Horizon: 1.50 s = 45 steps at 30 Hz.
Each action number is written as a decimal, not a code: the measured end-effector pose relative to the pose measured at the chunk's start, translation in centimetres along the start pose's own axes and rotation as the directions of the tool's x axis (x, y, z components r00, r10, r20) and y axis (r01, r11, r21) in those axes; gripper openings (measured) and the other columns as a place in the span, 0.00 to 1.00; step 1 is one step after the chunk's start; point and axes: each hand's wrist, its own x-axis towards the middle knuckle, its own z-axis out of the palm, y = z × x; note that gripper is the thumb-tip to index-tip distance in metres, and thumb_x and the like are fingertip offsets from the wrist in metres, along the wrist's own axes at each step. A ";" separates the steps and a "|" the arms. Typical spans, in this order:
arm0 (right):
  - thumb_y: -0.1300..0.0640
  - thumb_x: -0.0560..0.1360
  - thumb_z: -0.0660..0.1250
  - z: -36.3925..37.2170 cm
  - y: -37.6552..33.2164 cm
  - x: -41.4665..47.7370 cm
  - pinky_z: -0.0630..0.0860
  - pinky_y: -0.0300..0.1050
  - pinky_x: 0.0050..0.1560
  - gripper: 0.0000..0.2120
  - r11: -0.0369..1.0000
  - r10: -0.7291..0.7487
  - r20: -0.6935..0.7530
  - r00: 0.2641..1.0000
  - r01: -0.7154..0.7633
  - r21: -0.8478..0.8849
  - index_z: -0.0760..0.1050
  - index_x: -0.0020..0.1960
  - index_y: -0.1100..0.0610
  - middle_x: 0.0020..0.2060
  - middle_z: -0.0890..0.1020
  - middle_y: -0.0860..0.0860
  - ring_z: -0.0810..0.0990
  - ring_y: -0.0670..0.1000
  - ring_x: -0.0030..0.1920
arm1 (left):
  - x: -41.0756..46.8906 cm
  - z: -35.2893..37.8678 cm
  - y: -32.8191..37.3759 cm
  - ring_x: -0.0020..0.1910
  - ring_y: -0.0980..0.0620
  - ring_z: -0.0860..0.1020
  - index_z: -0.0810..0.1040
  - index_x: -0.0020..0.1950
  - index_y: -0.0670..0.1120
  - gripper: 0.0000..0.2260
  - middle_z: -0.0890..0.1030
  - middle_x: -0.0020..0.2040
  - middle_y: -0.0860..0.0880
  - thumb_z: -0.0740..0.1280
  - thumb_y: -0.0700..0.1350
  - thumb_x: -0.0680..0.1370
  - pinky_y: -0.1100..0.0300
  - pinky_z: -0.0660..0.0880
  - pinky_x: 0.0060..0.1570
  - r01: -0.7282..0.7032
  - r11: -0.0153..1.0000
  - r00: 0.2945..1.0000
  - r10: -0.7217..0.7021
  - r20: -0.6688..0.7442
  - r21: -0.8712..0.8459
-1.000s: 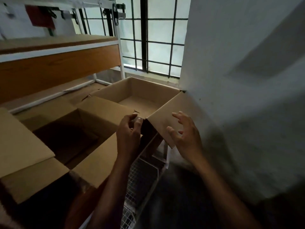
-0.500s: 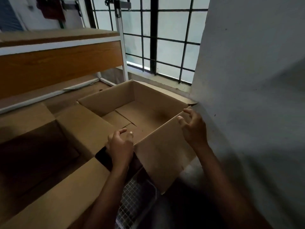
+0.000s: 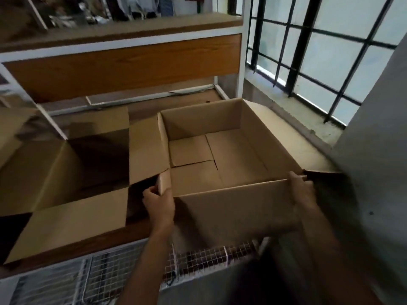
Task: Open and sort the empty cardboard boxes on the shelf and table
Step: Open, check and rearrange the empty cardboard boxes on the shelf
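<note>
An open, empty cardboard box sits on the shelf surface at centre right, with its flaps spread outward. My left hand grips the box's near left corner, fingers curled around the edge. My right hand holds the near right corner, where the front flap folds down toward me. A second open cardboard box lies to the left, its dark inside showing and its flaps lying flat.
A wooden shelf board in a white frame spans the back. A barred window is at the right rear, and a grey wall stands close on the right. White wire mesh runs below the shelf's front edge.
The view swung left and up over the box. Both hands went from the flaps to the box's near corners, and the front flap now hangs folded down toward me.
</note>
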 end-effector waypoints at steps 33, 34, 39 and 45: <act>0.59 0.75 0.65 -4.8 -13.9 -20.4 0.65 0.42 0.32 0.04 0.757 -0.557 0.313 0.769 0.315 0.573 0.76 0.43 0.58 0.37 0.74 0.56 0.72 0.55 0.37 | -14.9 -21.6 16.1 0.55 0.45 0.73 0.73 0.68 0.53 0.17 0.73 0.61 0.46 0.63 0.53 0.80 0.48 0.74 0.51 -0.337 0.852 0.915 0.195 -0.354 -0.400; 0.61 0.76 0.64 -4.3 -14.3 -21.3 0.64 0.42 0.32 0.05 0.760 -0.556 0.362 0.748 0.281 0.587 0.74 0.41 0.58 0.35 0.72 0.55 0.71 0.53 0.36 | -15.5 -22.8 16.1 0.54 0.46 0.73 0.72 0.69 0.53 0.17 0.73 0.61 0.46 0.62 0.53 0.81 0.52 0.73 0.45 -0.354 0.841 0.901 0.189 -0.391 -0.410; 0.63 0.75 0.64 -1.9 -14.8 -26.4 0.65 0.44 0.32 0.05 0.750 -0.626 0.527 0.575 0.261 0.607 0.72 0.41 0.61 0.33 0.72 0.54 0.71 0.52 0.35 | -18.0 -29.2 14.9 0.52 0.46 0.77 0.75 0.69 0.49 0.17 0.78 0.62 0.45 0.63 0.50 0.81 0.58 0.73 0.38 -0.471 0.809 0.791 0.212 -0.574 -0.350; 0.58 0.76 0.65 1.8 -14.0 -33.2 0.71 0.45 0.38 0.04 0.797 -0.594 0.700 0.397 0.172 0.579 0.74 0.43 0.54 0.41 0.76 0.52 0.75 0.51 0.43 | -22.3 -36.6 12.1 0.54 0.45 0.78 0.74 0.68 0.49 0.16 0.78 0.61 0.44 0.62 0.48 0.81 0.53 0.78 0.43 -0.524 0.764 0.694 0.127 -0.709 -0.376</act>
